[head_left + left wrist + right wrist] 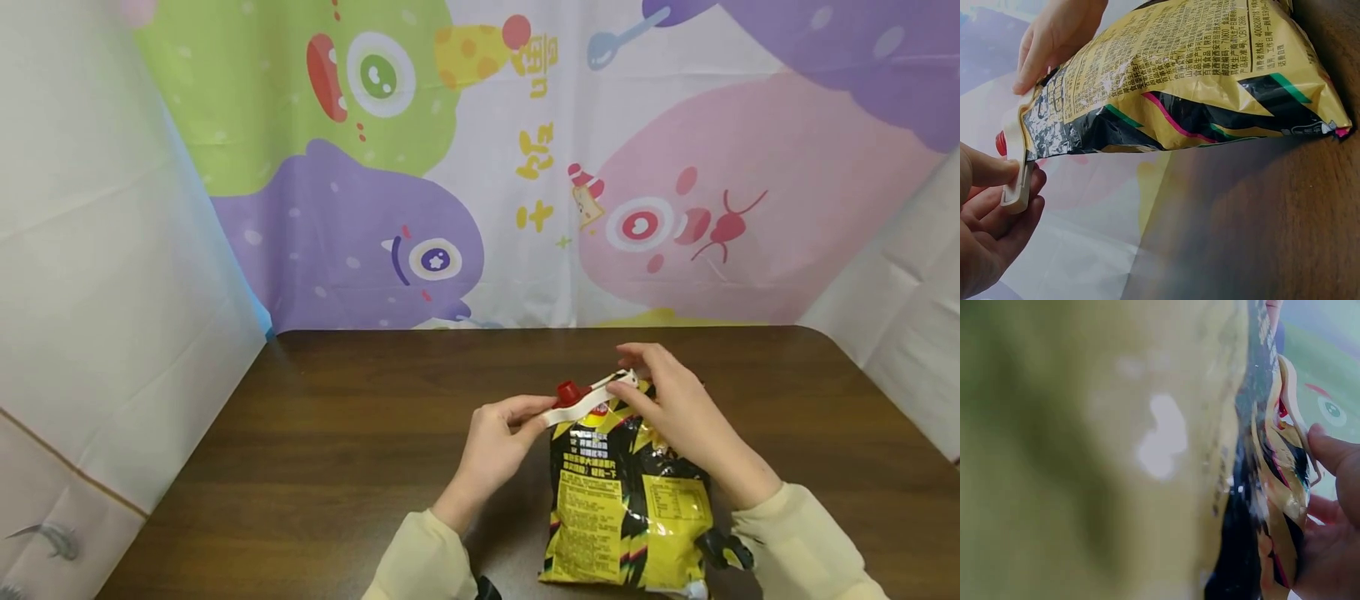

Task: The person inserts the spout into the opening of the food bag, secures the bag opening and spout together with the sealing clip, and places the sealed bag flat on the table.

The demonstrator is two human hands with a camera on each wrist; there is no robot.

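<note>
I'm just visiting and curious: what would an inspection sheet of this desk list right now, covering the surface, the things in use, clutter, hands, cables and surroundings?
Surface: dark brown wooden table, bare wood around the work.
Things in use: yellow and black snack bag lying on the table; a white sealing clip with a red cap sits across its top edge.
Clutter: nothing seen.
Hands: left hand pinches the clip's left end; right hand grips the bag's top at the clip's right end.
Cables: nothing seen; dark wrist-worn gear shows by the right sleeve.
Surroundings: cartoon monster backdrop behind the table, white sheets at both sides.
</note>
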